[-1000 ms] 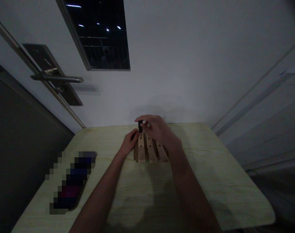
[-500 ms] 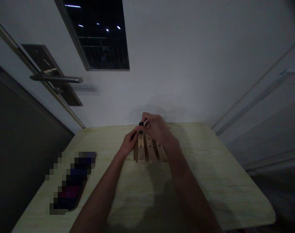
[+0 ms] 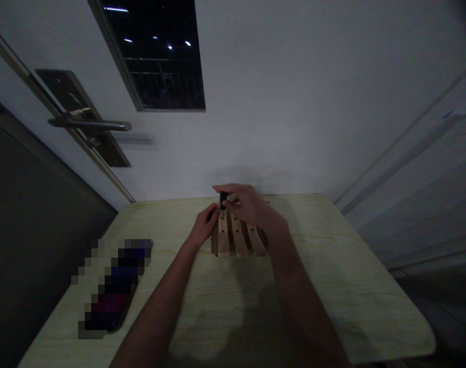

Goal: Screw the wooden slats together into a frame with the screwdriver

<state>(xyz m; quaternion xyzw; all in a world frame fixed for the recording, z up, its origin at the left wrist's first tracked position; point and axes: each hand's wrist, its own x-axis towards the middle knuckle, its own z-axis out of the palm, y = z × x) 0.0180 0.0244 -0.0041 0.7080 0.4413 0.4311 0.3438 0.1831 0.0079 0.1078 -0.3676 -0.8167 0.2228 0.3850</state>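
Observation:
A small wooden rack [image 3: 223, 245] with slanted slats and dark screw holes lies on the table in front of me. My left hand [image 3: 203, 225] grips its far left side, the thumb and fingers closed around the edge. A short screwdriver [image 3: 223, 199] with a black handle stands upright over the leftmost slat, its metal shaft pointing down at an upper hole. My right hand [image 3: 252, 207] holds the handle, one finger lying across its top and the thumb lower on its side. The rack's far right part is hidden behind that hand.
The rack rests on a pale wood-grain table [image 3: 363, 296] with a rounded near right corner. A dark, phone-like object [image 3: 118, 291], pixelated, lies at the left. Behind the table stands a white door [image 3: 294, 102] with a metal lever handle [image 3: 98, 125] and a dark window [image 3: 164, 61].
My right hand has shifted its grip on the screwdriver: its fingers now reach over the top of the handle, and the wrist has moved slightly right. The left hand stays on the rack.

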